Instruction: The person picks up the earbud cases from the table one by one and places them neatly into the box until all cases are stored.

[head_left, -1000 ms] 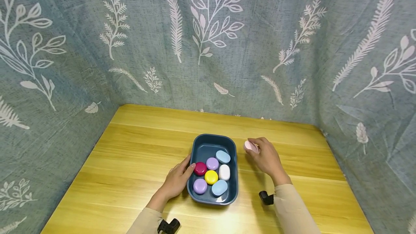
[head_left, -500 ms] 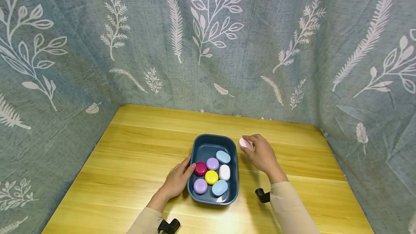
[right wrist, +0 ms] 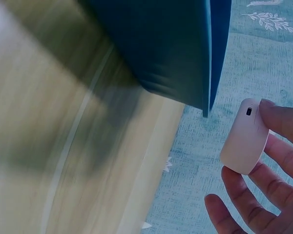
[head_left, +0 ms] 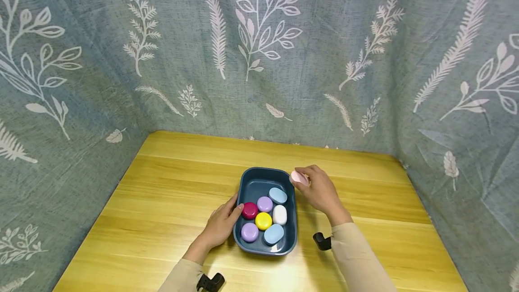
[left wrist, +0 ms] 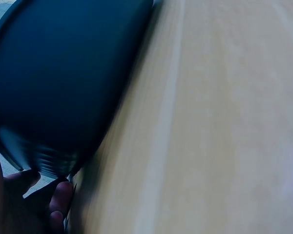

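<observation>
A dark blue rectangular bin (head_left: 265, 255) stands on the wooden table. My left hand (head_left: 220, 224) holds its left wall, thumb over the rim and fingers along the outside. In the left wrist view, the left fingertips (left wrist: 62, 195) show at the bin's wall. My right hand (head_left: 322, 190) pinches a pale pink rounded case (right wrist: 244, 139) between thumb and fingers, close to the bin's far right corner. The case has a small dark port. Inside the bin lie a crimson case (head_left: 249, 211), a yellow case (head_left: 263, 221), a white case (head_left: 279, 215), and light blue and lilac ones.
Inside the bin, the lilac cases (head_left: 249, 232) and light blue cases (head_left: 274, 234) lie mostly toward the near half. A patterned grey-blue cloth (head_left: 284, 116) hangs behind and at both sides of the wooden table (head_left: 182, 161).
My right hand has moved left toward the bin's far right corner, carrying the pink case. The left hand and the bin have stayed in place.
</observation>
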Demonstrator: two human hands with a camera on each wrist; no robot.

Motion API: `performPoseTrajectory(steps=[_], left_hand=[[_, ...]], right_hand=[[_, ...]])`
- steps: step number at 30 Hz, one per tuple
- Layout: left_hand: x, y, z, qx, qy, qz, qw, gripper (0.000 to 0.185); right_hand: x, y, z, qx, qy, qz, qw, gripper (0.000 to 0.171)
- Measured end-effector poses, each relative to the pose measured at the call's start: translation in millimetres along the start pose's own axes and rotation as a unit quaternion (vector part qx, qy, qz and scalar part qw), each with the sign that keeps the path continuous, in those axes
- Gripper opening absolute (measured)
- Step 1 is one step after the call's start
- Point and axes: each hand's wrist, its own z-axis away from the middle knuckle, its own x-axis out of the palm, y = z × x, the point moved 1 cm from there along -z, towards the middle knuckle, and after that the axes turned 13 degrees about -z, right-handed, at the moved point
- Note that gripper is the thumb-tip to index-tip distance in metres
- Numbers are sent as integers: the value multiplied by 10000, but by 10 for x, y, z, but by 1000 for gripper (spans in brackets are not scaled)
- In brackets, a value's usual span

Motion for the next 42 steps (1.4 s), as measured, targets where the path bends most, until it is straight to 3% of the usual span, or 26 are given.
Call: performPoseTrajectory(steps=[42], left_hand=[[-23,25,30,-16,82,-123,9999,66]], right_hand=[[238,-352,-148,181,-315,-149,9992,47]])
